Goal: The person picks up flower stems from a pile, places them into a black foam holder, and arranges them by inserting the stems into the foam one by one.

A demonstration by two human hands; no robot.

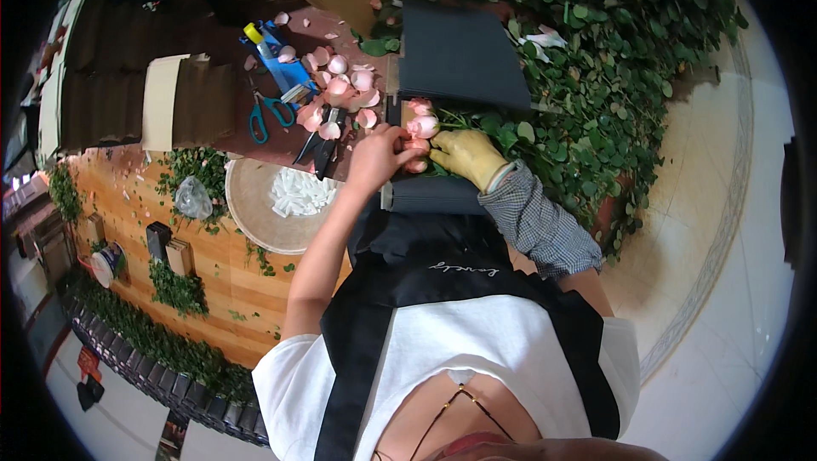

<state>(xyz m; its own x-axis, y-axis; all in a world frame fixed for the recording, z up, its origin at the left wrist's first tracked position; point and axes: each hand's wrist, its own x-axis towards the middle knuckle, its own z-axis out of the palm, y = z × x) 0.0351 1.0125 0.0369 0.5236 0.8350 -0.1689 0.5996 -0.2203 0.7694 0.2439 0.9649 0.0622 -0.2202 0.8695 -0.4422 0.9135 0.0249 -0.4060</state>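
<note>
Pink roses lie in a row between two dark panels, their stems and leaves running to the right. My left hand, bare, reaches in from the left, with its fingers closed around the lower rose heads. On the other side my right hand wears a yellow glove. Its fingers are curled at the stems just below the heads; whatever they grip is hidden. Above the roses lies a dark grey panel, and below them, against my apron, is a second dark panel.
Cut foliage heaps up at the right. To the left are loose petals, teal-handled scissors, a blue tool and stacked cardboard. A round basin holds white pieces. Bunched greenery stands on the wooden floor.
</note>
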